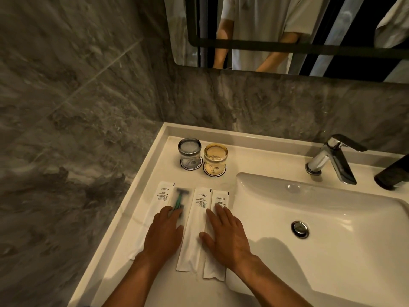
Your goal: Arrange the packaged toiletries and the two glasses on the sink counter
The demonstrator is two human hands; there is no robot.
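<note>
Bare forearms, left hand (163,233) & right hand (225,235), no rings/watch; pale short-sleeved shirt in mirror (265,29).

On the surface (141,218), left of the basin (332,218), 4 packets lie side by side, long ends running front to back. From the left: packet 1 (160,193), the razor packet (182,196), packet 3 (199,209), then packet 4 (220,199) at the basin's edge. Behind them 2 glasses stand side by side, touching or nearly so: the left glass (189,151), the right glass (215,157). The left hand (164,233) rests flat on the razor packet, the right hand (225,233) on packets 3 and 4. The tap (332,158) stands behind the basin.
</note>
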